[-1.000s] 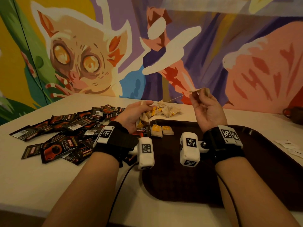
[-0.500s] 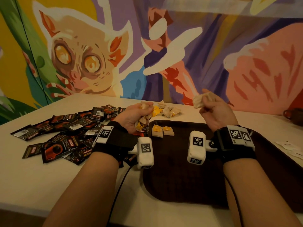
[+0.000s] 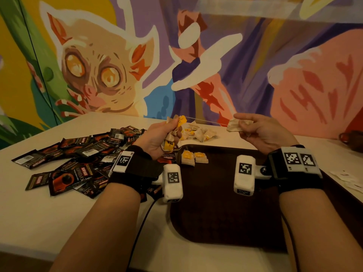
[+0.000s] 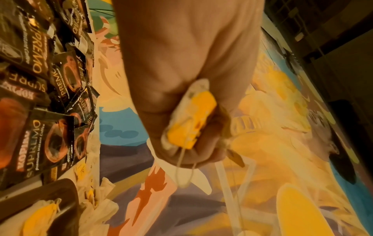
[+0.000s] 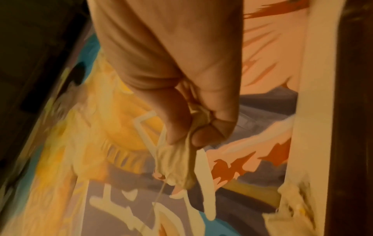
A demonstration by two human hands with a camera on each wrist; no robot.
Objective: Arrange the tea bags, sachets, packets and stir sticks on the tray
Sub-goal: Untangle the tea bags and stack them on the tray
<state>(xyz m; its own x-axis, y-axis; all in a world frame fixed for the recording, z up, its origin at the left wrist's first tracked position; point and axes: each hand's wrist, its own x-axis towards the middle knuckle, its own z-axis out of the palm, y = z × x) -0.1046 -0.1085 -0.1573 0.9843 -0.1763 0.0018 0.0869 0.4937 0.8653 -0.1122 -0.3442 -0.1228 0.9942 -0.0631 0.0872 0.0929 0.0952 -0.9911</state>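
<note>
Your left hand [image 3: 157, 138] is clamped on a bunch of tea bags [image 3: 170, 141] with yellow tags, and your right hand [image 3: 261, 130] pinches a single tea bag [image 3: 234, 125] whose string [image 3: 204, 120] runs taut back to the bunch, both raised above the far edge of the tray [image 3: 216, 213]. Ease the string free rather than tugging, since thin paper likely tears. Then lay the bag flat beside the two tea bags on the tray [image 3: 193, 157], tag up. The coffee sachets [image 3: 74, 165] lie heaped on the desk [image 3: 39, 222] to your left.
</note>
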